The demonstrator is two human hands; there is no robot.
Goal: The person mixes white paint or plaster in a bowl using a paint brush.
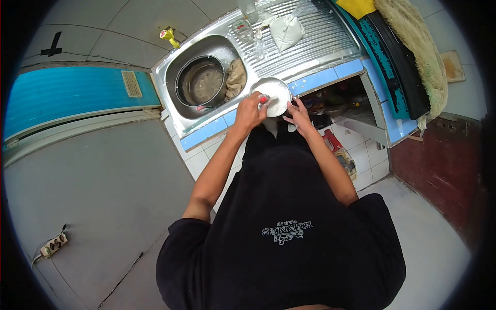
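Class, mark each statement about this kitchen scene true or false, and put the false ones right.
1. The left hand holds a red-tipped object over the white bowl. True.
2. The brown cloth lies inside the round pot. False: it lies beside the pot, in the sink.
3. The tap is blue. False: it is yellow.
4. The white bag rests on the ribbed draining board. True.
5. The right hand is in the sink. False: it is at the bowl's edge.
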